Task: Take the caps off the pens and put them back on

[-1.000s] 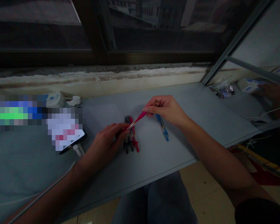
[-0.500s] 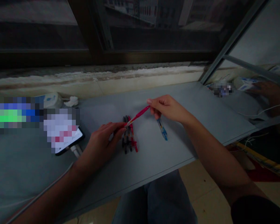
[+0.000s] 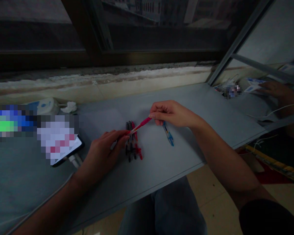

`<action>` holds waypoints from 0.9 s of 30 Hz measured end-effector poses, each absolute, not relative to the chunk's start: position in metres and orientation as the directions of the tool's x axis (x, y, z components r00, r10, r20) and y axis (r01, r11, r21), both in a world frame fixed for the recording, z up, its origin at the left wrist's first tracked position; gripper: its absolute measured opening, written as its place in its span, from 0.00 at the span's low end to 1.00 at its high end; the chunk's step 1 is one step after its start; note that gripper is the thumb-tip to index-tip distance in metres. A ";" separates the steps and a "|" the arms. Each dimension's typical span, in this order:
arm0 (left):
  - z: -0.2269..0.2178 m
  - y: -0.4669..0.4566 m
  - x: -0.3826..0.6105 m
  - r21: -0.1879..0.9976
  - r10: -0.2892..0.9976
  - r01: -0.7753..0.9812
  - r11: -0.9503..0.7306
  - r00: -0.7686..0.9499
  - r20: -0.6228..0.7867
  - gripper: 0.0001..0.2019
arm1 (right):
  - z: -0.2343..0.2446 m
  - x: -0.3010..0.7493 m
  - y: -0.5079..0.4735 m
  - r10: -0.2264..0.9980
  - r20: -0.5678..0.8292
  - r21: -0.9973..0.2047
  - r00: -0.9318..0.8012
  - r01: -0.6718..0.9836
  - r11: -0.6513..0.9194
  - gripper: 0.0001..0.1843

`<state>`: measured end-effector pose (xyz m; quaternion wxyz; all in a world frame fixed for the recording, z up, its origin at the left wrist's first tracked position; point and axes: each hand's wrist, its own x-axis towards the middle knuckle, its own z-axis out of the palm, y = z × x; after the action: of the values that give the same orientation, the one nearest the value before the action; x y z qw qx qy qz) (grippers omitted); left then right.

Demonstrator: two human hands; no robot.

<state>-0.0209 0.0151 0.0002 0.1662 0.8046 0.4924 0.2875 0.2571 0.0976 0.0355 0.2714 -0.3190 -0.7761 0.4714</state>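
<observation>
A red pen (image 3: 140,125) is held in the air between my two hands above a grey table (image 3: 161,163). My right hand (image 3: 172,114) pinches its upper red end. My left hand (image 3: 107,148) grips its lower pale end with closed fingers. Under the red pen, several dark and red pens (image 3: 132,143) lie side by side on the table. A blue pen (image 3: 168,134) lies just below my right hand, apart from the row.
A phone (image 3: 68,150) with a cable plugged in lies to the left of my left hand. A white round object (image 3: 45,106) and crumpled paper (image 3: 70,107) sit at the back left. Another person's hand (image 3: 274,89) rests on the neighbouring desk at the right.
The red pen stays held in both hands; its upper end rose a little half a second ago and has come back down. The view has shifted slightly to the right.
</observation>
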 end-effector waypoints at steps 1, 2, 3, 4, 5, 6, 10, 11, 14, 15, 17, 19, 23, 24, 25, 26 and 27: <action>0.001 0.015 -0.021 0.541 0.880 0.695 -0.474 0.361 0.308 0.20 | 0.035 0.257 0.097 0.758 0.110 -0.885 -0.643 0.284 0.369 0.22; 0.002 0.014 -0.020 0.524 0.871 0.696 -0.491 0.373 0.320 0.20 | 0.035 0.256 0.096 0.767 0.104 -0.867 -0.633 0.320 0.383 0.24; 0.003 0.014 -0.020 0.501 0.859 0.699 -0.510 0.386 0.336 0.21 | 0.036 0.256 0.095 0.775 0.098 -0.856 -0.624 0.345 0.386 0.25; 0.003 0.014 -0.021 0.473 0.846 0.705 -0.529 0.396 0.356 0.21 | 0.036 0.255 0.095 0.782 0.087 -0.854 -0.617 0.358 0.378 0.26; 0.003 0.014 -0.021 0.443 0.833 0.711 -0.547 0.406 0.377 0.20 | 0.037 0.255 0.094 0.784 0.069 -0.859 -0.617 0.364 0.361 0.27; 0.003 0.013 -0.022 0.412 0.818 0.716 -0.564 0.417 0.396 0.20 | 0.038 0.255 0.093 0.783 0.044 -0.865 -0.621 0.369 0.341 0.27; 0.002 0.010 -0.022 0.358 0.784 0.716 -0.599 0.435 0.442 0.15 | 0.041 0.253 0.091 0.801 -0.017 -0.901 -0.599 0.357 0.248 0.29; 0.003 0.009 -0.021 0.372 0.782 0.706 -0.603 0.433 0.448 0.14 | 0.041 0.253 0.090 0.818 -0.008 -0.913 -0.575 0.337 0.228 0.29; 0.005 0.004 -0.017 0.431 0.741 0.606 -0.669 0.498 0.450 0.17 | 0.040 0.248 0.091 0.871 0.059 -0.944 -0.488 0.258 0.208 0.28; 0.005 0.003 -0.015 0.438 0.704 0.550 -0.711 0.551 0.448 0.17 | 0.039 0.246 0.091 0.882 0.080 -0.949 -0.465 0.234 0.210 0.27; 0.006 0.001 -0.012 0.428 0.609 0.441 -0.788 0.661 0.439 0.17 | 0.039 0.243 0.090 0.891 0.093 -0.957 -0.445 0.206 0.203 0.27; 0.005 0.000 -0.010 0.420 0.545 0.378 -0.825 0.729 0.414 0.17 | 0.038 0.240 0.088 0.890 0.079 -0.963 -0.450 0.197 0.185 0.27; 0.003 -0.001 -0.009 0.405 0.509 0.352 -0.843 0.764 0.396 0.16 | 0.037 0.237 0.086 0.875 0.034 -0.964 -0.482 0.217 0.157 0.27; 0.003 -0.002 -0.009 0.398 0.505 0.351 -0.848 0.763 0.402 0.15 | 0.036 0.237 0.086 0.871 0.025 -0.963 -0.491 0.221 0.153 0.27; 0.004 -0.003 -0.009 0.393 0.501 0.348 -0.851 0.761 0.412 0.13 | 0.035 0.237 0.086 0.867 0.018 -0.964 -0.497 0.222 0.148 0.27; 0.004 -0.003 -0.009 0.392 0.498 0.343 -0.854 0.758 0.421 0.13 | 0.035 0.237 0.086 0.864 0.012 -0.965 -0.503 0.220 0.142 0.28; 0.004 -0.004 -0.008 0.395 0.495 0.336 -0.855 0.756 0.428 0.12 | 0.034 0.236 0.086 0.861 0.006 -0.967 -0.508 0.217 0.135 0.28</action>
<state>-0.0085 -0.0042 0.0042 0.1487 0.9252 0.2245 0.2672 0.2365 0.0862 0.0342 0.3046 -0.3913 -0.6891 0.5285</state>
